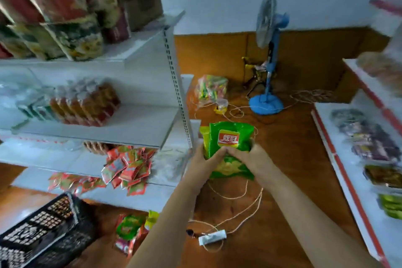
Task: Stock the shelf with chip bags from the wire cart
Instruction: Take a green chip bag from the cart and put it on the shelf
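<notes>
middle shelf (134,124) right half bare, upright (176,85) beside

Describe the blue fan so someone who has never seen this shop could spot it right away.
Look at the far wall, white above and orange-brown below. The blue fan stands on the floor against it, right of the white shelf unit. It is the only tall thing there: a pale round cage on a blue pole and round base.
</notes>
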Demonstrator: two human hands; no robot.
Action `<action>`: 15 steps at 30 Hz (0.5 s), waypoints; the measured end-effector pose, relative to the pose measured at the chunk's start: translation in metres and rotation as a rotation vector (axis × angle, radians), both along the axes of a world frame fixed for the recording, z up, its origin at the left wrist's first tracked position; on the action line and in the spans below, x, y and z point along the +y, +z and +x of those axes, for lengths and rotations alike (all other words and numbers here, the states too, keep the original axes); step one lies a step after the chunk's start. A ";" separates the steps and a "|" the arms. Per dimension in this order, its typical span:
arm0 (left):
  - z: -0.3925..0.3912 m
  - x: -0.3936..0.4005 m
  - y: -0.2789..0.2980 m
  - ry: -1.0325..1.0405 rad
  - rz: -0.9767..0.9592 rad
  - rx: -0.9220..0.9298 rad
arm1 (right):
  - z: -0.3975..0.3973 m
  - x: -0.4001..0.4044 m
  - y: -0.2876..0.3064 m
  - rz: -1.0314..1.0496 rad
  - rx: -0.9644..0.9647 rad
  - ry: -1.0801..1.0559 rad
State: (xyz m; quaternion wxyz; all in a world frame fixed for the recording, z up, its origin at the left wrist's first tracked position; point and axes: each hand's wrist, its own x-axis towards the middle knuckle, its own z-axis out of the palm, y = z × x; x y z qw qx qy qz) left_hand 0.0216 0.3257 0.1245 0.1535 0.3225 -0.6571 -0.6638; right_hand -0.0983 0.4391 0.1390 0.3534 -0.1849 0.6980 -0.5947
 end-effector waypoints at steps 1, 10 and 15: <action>-0.024 0.014 0.004 -0.041 0.005 -0.006 | -0.021 0.021 0.001 -0.009 -0.008 -0.027; -0.281 0.189 -0.018 -0.454 0.237 -0.038 | -0.214 0.235 -0.012 -0.005 -0.078 -0.344; -0.401 0.285 -0.041 -0.691 0.241 -0.101 | -0.300 0.336 -0.034 0.070 -0.014 -0.575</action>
